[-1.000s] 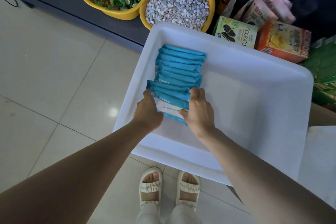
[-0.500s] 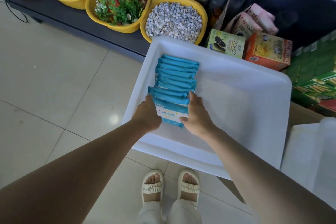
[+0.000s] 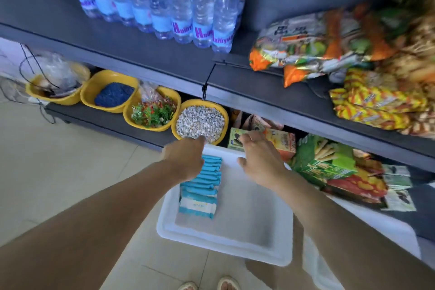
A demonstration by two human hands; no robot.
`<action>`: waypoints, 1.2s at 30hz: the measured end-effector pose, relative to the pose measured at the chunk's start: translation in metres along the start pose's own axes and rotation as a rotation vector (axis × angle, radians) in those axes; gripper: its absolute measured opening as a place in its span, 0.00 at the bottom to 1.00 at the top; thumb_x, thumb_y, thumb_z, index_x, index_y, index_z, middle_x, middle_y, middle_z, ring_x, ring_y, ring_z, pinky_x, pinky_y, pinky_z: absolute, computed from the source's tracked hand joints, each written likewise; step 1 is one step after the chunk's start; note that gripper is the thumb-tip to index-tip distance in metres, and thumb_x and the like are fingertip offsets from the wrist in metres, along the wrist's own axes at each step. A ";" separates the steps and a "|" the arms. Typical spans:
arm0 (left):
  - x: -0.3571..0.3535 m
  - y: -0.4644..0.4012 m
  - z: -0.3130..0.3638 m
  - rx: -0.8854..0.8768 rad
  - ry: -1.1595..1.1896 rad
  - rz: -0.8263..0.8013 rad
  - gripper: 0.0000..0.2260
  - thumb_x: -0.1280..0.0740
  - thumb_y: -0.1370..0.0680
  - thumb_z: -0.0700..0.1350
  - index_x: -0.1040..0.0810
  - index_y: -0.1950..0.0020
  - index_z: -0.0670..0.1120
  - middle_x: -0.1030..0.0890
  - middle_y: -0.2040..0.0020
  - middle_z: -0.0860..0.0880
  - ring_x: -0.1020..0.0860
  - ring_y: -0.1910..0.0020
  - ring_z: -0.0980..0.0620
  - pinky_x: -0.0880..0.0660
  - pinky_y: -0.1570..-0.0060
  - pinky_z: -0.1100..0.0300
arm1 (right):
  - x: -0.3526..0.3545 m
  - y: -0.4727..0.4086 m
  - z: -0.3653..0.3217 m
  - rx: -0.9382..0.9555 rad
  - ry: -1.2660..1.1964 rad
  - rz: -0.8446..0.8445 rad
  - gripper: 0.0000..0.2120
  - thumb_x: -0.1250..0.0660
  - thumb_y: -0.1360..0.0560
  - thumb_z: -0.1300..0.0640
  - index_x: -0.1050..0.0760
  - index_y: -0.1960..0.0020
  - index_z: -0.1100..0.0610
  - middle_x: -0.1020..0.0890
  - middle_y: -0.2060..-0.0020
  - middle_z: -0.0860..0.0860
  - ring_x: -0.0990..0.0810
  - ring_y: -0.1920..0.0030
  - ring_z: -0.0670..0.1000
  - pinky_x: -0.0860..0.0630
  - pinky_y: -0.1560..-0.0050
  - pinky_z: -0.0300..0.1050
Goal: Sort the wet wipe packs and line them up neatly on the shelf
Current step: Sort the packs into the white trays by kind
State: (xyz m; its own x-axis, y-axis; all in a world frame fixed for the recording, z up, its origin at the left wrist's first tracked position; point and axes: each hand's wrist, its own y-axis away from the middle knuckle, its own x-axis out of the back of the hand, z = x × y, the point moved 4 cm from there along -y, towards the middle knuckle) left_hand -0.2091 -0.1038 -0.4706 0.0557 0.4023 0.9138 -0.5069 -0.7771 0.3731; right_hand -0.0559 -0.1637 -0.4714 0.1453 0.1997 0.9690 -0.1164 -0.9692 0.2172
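Left hand (image 3: 186, 160) blurred, fingers hidden, grip unclear, covered far end of blue wet wipe packs (image 3: 202, 186) row along left wall of white tray (image 3: 235, 245), right hand (image 3: 261, 162) spread, empty, bare tray floor beside.

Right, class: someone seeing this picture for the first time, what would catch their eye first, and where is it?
Probably the row of blue wipe packs along the left side of the white tray, with the left hand over its far end and the right hand spread open above the tray. Next, the yellow bowls lined up on the bottom shelf, and the water bottles on the shelf above.
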 end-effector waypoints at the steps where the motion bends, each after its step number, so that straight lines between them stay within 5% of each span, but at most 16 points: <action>1: 0.023 0.005 0.007 -0.024 -0.019 0.037 0.17 0.40 0.20 0.47 0.35 0.31 0.49 0.23 0.40 0.45 0.23 0.43 0.43 0.29 0.56 0.54 | 0.026 0.005 0.001 -0.001 0.020 0.030 0.22 0.36 0.23 0.52 0.34 0.33 0.59 0.30 0.37 0.56 0.32 0.36 0.57 0.31 0.38 0.50; 14: 0.287 0.086 0.115 -0.247 -0.130 0.417 0.16 0.41 0.19 0.49 0.33 0.33 0.48 0.24 0.41 0.43 0.24 0.43 0.40 0.27 0.50 0.52 | 0.312 0.090 0.027 -0.151 0.209 0.395 0.21 0.37 0.24 0.53 0.33 0.33 0.58 0.30 0.33 0.57 0.33 0.32 0.58 0.34 0.32 0.52; 18: 0.339 0.105 0.150 -0.321 -0.142 0.514 0.13 0.41 0.20 0.48 0.32 0.37 0.47 0.22 0.43 0.42 0.23 0.46 0.39 0.28 0.53 0.53 | 0.372 0.124 0.042 -0.220 0.165 0.484 0.18 0.37 0.24 0.52 0.31 0.36 0.56 0.28 0.40 0.55 0.30 0.37 0.57 0.31 0.37 0.50; 28: 0.423 0.099 0.216 -0.420 -0.110 0.609 0.15 0.39 0.21 0.50 0.32 0.37 0.48 0.23 0.40 0.45 0.25 0.41 0.41 0.26 0.48 0.50 | 0.464 0.155 0.109 -0.355 0.124 0.577 0.20 0.37 0.22 0.51 0.34 0.33 0.57 0.31 0.36 0.56 0.31 0.35 0.59 0.31 0.38 0.51; 36: 0.460 0.040 0.226 -0.264 -0.054 0.598 0.16 0.40 0.21 0.49 0.32 0.34 0.49 0.26 0.36 0.48 0.27 0.37 0.44 0.29 0.44 0.52 | 0.499 0.090 0.175 -0.304 0.016 0.582 0.14 0.43 0.20 0.54 0.31 0.37 0.60 0.28 0.40 0.57 0.29 0.39 0.59 0.29 0.45 0.51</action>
State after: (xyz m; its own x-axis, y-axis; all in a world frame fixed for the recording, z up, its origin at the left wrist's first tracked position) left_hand -0.0096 -0.0596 0.0007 -0.2617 -0.0924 0.9607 -0.6576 -0.7115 -0.2475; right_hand 0.1777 -0.1769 0.0113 -0.0396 -0.3406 0.9394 -0.4440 -0.8362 -0.3219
